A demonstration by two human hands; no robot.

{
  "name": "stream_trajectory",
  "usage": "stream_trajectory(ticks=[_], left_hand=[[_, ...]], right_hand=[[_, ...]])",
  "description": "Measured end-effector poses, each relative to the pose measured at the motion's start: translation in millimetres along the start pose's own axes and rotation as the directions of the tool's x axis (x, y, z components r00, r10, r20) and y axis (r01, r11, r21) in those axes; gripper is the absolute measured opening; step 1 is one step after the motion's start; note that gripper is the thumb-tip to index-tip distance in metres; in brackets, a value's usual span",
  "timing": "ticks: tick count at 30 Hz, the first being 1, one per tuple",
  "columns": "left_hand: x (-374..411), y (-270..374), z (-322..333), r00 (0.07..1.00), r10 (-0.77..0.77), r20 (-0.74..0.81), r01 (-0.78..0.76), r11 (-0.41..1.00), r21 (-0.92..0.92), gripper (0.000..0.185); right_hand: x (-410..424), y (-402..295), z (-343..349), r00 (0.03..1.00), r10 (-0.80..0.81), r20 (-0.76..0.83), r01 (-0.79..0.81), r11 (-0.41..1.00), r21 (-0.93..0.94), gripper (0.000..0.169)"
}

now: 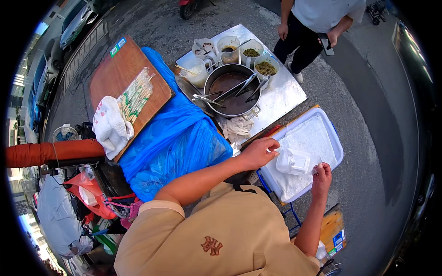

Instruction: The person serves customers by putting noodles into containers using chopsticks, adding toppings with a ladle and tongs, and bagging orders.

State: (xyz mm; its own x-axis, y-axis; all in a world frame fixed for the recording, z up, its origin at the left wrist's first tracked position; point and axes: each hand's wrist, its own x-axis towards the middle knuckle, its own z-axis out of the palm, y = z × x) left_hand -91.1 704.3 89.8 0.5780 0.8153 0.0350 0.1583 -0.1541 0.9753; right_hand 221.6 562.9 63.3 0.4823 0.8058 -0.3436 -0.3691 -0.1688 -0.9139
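Note:
A white lidded takeaway box (299, 163) sits in a thin clear plastic bag (284, 159), over a white cloth (312, 135) spread in a white plastic tray (337, 145). On the bag's left side, my left hand (259, 154) pinches its film between thumb and fingers. My right hand (322, 176) grips the bag's opposite edge with its fingertips. Part of the box is blurred behind the folds of the film.
Beyond my left arm, a metal-topped table (276, 103) bears a pot of dark liquid (228, 84) with tongs, and several plastic jugs (251, 51). Blue plastic sheeting (172, 148) and a wooden board (117, 72) with wrapped chopsticks (137, 96) lie left. A person (310, 27) holding a phone stands opposite.

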Motion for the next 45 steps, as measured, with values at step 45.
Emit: stream_trajectory(ticks=[45], left_hand=[[85.3, 55.9, 162.1, 0.917, 0.224, 0.330, -0.241, 0.970, 0.011, 0.012]], right_hand=[[4.8, -10.7, -15.8, 0.997, 0.061, -0.054, -0.058, 0.997, 0.044, 0.013]])
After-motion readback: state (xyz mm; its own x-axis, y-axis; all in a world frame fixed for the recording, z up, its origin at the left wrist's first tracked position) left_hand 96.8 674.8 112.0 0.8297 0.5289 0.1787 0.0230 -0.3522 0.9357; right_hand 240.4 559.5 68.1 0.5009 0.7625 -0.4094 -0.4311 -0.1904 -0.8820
